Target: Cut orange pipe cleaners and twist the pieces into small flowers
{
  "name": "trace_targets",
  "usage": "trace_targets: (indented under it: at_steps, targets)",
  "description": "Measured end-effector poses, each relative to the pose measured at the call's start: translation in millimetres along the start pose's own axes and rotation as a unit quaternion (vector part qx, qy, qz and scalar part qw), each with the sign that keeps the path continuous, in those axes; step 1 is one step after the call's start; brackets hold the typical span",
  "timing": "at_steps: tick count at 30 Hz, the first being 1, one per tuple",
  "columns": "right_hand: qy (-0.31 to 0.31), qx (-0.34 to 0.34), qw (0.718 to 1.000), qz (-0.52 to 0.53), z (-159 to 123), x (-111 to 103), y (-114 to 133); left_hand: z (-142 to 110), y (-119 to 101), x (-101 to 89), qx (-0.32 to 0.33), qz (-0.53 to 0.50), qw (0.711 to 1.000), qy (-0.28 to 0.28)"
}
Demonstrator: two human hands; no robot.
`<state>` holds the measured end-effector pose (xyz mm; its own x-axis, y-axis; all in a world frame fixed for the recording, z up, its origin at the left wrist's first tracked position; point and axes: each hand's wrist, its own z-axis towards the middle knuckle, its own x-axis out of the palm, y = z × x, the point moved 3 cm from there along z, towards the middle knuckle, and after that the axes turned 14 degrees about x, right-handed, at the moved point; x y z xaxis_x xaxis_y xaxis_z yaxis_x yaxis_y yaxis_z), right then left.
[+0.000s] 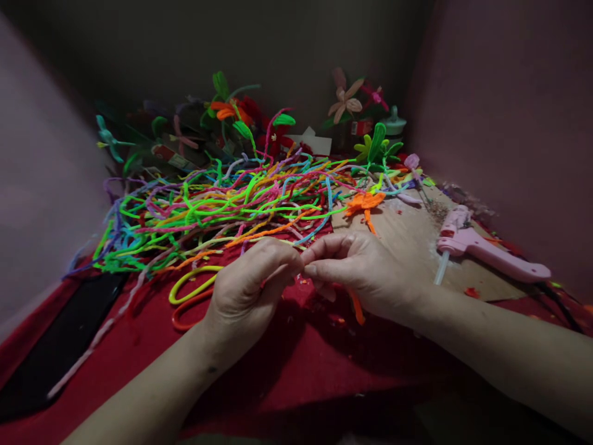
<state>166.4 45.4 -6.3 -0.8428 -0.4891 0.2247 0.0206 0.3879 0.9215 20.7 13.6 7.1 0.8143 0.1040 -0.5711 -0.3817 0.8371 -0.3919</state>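
My left hand (pixel 248 287) and my right hand (pixel 365 272) meet fingertip to fingertip over a red cloth (pixel 287 371), both pinched closed. An orange pipe cleaner (pixel 356 307) hangs down under my right hand. What my left fingers pinch is hidden. Just behind the hands lies a big tangled heap of coloured pipe cleaners (pixel 222 207). A yellow loop (pixel 192 284) and an orange loop (pixel 185 309) lie to the left of my left hand.
A pink glue gun (pixel 486 250) rests on a cardboard sheet (pixel 407 232) at the right, near an orange pipe-cleaner flower (pixel 365 203). Finished pipe-cleaner flowers (pixel 345 102) stand at the back wall. A black flat object (pixel 60 343) lies at the left.
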Motion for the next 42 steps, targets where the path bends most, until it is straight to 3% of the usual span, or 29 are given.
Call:
trace_targets:
  at_steps: [3, 8, 14, 18, 21, 23, 25, 27, 30, 32, 36, 42]
  targets:
    - [0.01, 0.004, 1.0, 0.006, 1.9, -0.1, -0.9, -0.2, 0.1, 0.1, 0.028, 0.009, 0.999, 0.019]
    - [-0.013, -0.001, 0.999, -0.03, 0.3, 2.4, 0.0, 0.3, 0.2, 0.8, 0.021, 0.007, 1.0, 0.016]
    - [-0.059, -0.084, 0.986, -0.135, -3.4, 2.9, 3.5, -0.5, 0.4, 1.1, 0.073, 0.081, 0.993, 0.046]
    - [-0.076, -0.087, 0.977, -0.179, -3.1, 1.3, 5.3, -0.8, 1.0, 1.8, 0.095, 0.126, 0.985, 0.075]
    - [-0.089, -0.106, 0.972, -0.192, -4.3, 0.4, 8.0, 2.9, 1.4, 0.9, 0.027, 0.05, 0.997, 0.061]
    - [-0.106, -0.142, 0.96, -0.218, -6.1, 0.2, 9.6, 5.9, 3.9, 0.1, -0.088, -0.034, 0.994, 0.051]
    - [-0.129, -0.196, 0.935, -0.267, -8.4, 0.4, 10.3, 6.6, 7.2, 0.3, -0.221, -0.126, 0.966, 0.056]
    - [-0.15, -0.268, 0.893, -0.328, -10.9, 1.7, 10.2, 5.6, 8.9, 1.8, -0.312, -0.208, 0.923, 0.081]
    - [-0.165, -0.363, 0.824, -0.403, -13.9, 4.4, 8.5, 2.5, 11.1, 3.0, -0.365, -0.275, 0.883, 0.106]
    - [-0.167, -0.389, 0.799, -0.428, -14.3, 5.5, 7.5, -0.6, 13.8, 3.8, -0.392, -0.317, 0.86, 0.083]
    - [-0.16, -0.388, 0.791, -0.444, -14.7, 6.6, 7.7, -4.5, 17.4, 9.6, -0.434, -0.44, 0.786, 0.027]
    - [-0.143, -0.379, 0.796, -0.451, -17.8, 7.8, 7.6, -6.3, 17.0, 15.7, -0.451, -0.542, 0.707, 0.043]
